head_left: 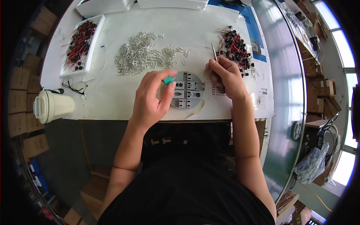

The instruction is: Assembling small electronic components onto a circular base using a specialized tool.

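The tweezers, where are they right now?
In the head view the tweezers are in the right hand, tips pointing away from the person, right of the round grey fixture and beside the pile of red and black wired parts.

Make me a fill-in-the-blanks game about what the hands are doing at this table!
1. The left hand pinches a small ____ piece over the round grey jig.
2. The right hand holds thin metal ____.
3. The pile of small clear parts lies on the table just ____ the jig.
4. The white tray on the left holds parts with red and ____ wires.

Missing words: teal (green); tweezers; behind; black
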Motion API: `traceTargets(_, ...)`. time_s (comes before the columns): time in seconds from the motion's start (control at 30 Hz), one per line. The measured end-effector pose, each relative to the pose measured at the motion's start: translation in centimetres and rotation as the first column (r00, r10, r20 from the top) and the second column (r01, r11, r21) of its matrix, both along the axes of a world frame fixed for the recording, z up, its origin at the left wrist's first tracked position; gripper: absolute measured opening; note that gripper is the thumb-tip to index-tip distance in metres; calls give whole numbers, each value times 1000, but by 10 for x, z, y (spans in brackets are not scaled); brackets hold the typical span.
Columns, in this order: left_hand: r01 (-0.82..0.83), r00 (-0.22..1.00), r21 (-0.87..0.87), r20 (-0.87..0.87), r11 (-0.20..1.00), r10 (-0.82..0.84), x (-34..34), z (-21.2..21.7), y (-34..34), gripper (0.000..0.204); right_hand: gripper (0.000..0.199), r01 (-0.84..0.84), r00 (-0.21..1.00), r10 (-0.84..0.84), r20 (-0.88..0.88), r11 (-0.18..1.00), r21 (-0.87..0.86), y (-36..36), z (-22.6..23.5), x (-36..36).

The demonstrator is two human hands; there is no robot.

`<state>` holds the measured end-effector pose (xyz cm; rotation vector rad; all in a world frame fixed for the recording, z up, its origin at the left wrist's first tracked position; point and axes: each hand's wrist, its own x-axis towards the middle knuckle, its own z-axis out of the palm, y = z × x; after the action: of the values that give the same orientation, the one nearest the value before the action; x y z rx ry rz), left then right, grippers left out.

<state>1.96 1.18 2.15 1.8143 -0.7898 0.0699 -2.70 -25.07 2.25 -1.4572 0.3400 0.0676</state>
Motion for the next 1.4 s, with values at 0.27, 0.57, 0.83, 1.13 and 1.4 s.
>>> traceTargets(0.27, 114, 981, 371, 105, 922, -164, 19, 23, -29, 26, 32, 23, 998, -22, 57, 999, -28, 6, 0, -7)
traceTargets(0.57, 49, 949, 464, 256, 884, -187, 17, 19, -43, 28, 26, -36, 998, 40, 38, 994, -106, 5, 6, -14)
traceTargets(0.83, -44, 940, 264, 337, 963, -49, 1, -17, -37, 40, 17, 411, 907, -262, 331, 366, -835, -46, 7, -62)
traceTargets(1.13, -71, 940, 259, 341, 963, -22, -7, -21, -45, 44, 20, 267, 943, -281, 178, 320, -909, -43, -1, -72)
traceTargets(1.4, -42, 952, 216, 306, 975, -27, -9, -22, -38, 46, 18, 233, 947, -295, 129, 349, -908, -39, 5, -78)
